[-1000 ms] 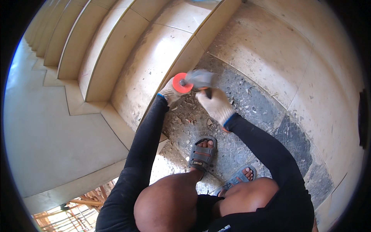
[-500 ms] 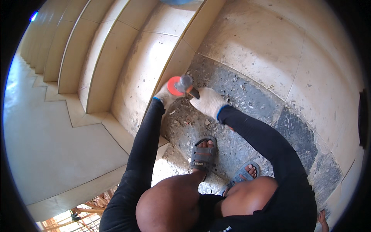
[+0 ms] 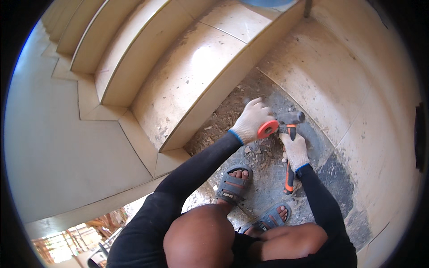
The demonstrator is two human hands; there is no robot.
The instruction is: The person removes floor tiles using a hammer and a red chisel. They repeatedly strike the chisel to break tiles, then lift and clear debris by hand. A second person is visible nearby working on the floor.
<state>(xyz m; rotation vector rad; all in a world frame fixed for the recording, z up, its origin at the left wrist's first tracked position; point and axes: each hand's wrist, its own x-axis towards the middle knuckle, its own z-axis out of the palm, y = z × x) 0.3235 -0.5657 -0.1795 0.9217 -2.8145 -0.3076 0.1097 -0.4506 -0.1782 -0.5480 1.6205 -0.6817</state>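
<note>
My left grip [image 3: 252,121] is clamped on a chisel with a red guard [image 3: 267,129]. Just right of it, my right grip [image 3: 295,149] is closed on the hammer [image 3: 290,134], whose head touches the guard, above the rubble floor [image 3: 268,178].

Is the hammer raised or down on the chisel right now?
Down: the hammer in the right hand has its head against the chisel in the left hand.

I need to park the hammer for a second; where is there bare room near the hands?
The smooth tread of the lowest step, just left of the left hand, is bare. The pale floor slab beyond the hammer is bare too, only dusty. It is crowded in the chipped patch under both hands, with rubble, and by the sandals near the right hand.
</note>
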